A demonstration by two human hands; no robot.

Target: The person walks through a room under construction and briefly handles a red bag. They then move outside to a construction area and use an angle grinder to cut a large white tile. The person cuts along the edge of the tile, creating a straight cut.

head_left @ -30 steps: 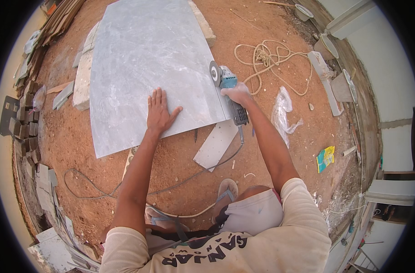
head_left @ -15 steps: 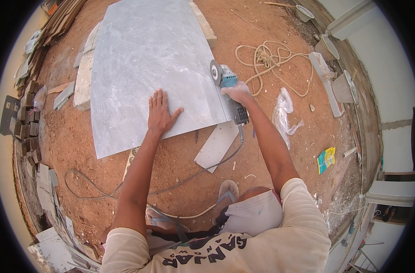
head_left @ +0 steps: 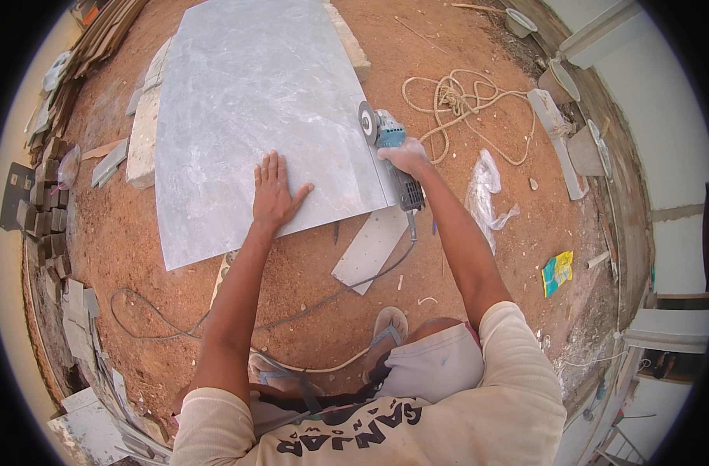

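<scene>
A large grey stone slab (head_left: 245, 109) lies flat on blocks over red dirt. My left hand (head_left: 275, 193) rests palm down on the slab near its front edge, fingers spread. My right hand (head_left: 405, 158) grips the body of a teal angle grinder (head_left: 385, 136), whose round disc (head_left: 366, 123) stands against the slab's right edge. The grinder's grey cable (head_left: 346, 287) trails back over the ground toward me. A narrow pale offcut strip (head_left: 370, 248) lies on the dirt just below the slab's right corner.
A coiled rope (head_left: 459, 105) and a crumpled clear plastic bag (head_left: 486, 190) lie to the right. A yellow-green packet (head_left: 558, 272) sits further right. Stone pieces and stacked tiles (head_left: 51, 225) line the left edge. A pale wall (head_left: 649, 116) bounds the right. My sandalled foot (head_left: 389, 326) is below the offcut.
</scene>
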